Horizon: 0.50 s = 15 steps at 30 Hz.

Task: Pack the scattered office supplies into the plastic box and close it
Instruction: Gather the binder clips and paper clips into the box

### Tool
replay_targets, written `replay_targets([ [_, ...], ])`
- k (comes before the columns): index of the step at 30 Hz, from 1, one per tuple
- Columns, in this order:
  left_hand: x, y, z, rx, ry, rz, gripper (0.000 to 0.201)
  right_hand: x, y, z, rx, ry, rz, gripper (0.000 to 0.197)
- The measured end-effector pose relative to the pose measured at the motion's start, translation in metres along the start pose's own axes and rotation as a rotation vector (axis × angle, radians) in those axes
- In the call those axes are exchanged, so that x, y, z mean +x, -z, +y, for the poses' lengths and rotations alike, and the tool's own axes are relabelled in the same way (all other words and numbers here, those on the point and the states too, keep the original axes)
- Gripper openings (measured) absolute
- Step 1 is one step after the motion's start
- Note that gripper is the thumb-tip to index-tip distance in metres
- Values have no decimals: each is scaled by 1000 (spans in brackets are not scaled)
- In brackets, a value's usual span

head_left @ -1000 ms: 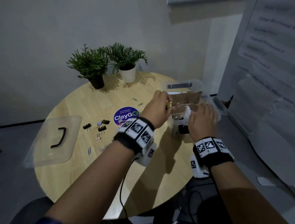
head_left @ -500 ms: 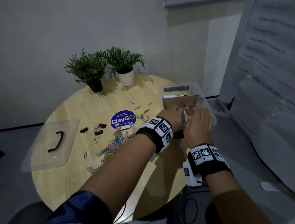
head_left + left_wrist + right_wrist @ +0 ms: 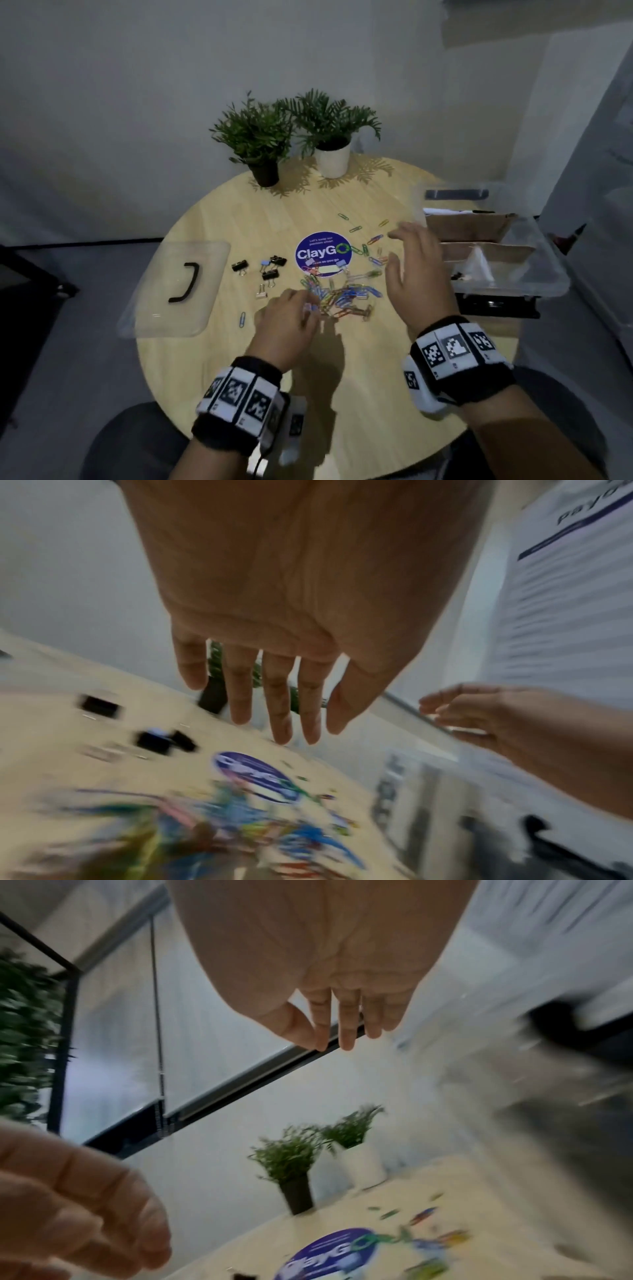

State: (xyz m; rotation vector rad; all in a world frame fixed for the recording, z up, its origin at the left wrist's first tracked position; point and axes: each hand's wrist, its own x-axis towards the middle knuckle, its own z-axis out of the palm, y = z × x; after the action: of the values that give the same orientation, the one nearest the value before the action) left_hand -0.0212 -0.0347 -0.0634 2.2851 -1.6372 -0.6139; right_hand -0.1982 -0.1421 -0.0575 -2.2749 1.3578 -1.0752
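Round table point(image 3: 376, 394), scattered paper clips point(image 3: 339, 294), open-fingered hands.

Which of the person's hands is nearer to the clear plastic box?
The right. The right hand hovers open just left of the plastic box, by its near wall. The left hand is farther away, down at the paper clip pile mid-table.

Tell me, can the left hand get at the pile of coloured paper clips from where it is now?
Probably yes. The left hand is open at the near edge of the paper clip pile with nothing between them; the right hand hovers off to the pile's right, over the table, out of the way.
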Motion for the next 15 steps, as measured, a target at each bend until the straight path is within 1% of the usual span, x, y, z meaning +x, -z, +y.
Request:
replay_targets([
  [2, 5, 12, -35, 52, 123, 41, 30, 12, -32, -18, 38, 7, -76, 29],
  [3, 12, 18, -51, 66, 176, 68, 33, 19, -49, -22, 35, -38, -153, 29],
  [5, 32, 27, -79, 102, 270, 94, 37, 37, -81, -24, -57, -189, -356, 31],
  [6, 43, 30, -89, 130, 307, 78, 39, 46, -94, -23, -132, -234, -447, 32],
  [7, 55, 32, -96, 153, 337, 48, 40, 53, -105, -21, -215, -241, -515, 33],
  [9, 78, 33, -104, 146, 378, -26, 39, 64, -122, -16, -389, -196, -619, 32],
  [11, 99, 28, -108, 72, 391, -89, 43, 69, -135, -11, -513, -175, -693, 33],
  [12, 107, 25, -109, 42, 395, -117, 46, 70, -140, -8, -541, -186, -706, 34],
  [14, 118, 18, -111, 29, 403, -162, 46, 73, -146, -5, -550, -205, -711, 32],
  [15, 120, 15, -111, 32, 399, -172, 42, 75, -149, -4, -532, -214, -707, 31],
])
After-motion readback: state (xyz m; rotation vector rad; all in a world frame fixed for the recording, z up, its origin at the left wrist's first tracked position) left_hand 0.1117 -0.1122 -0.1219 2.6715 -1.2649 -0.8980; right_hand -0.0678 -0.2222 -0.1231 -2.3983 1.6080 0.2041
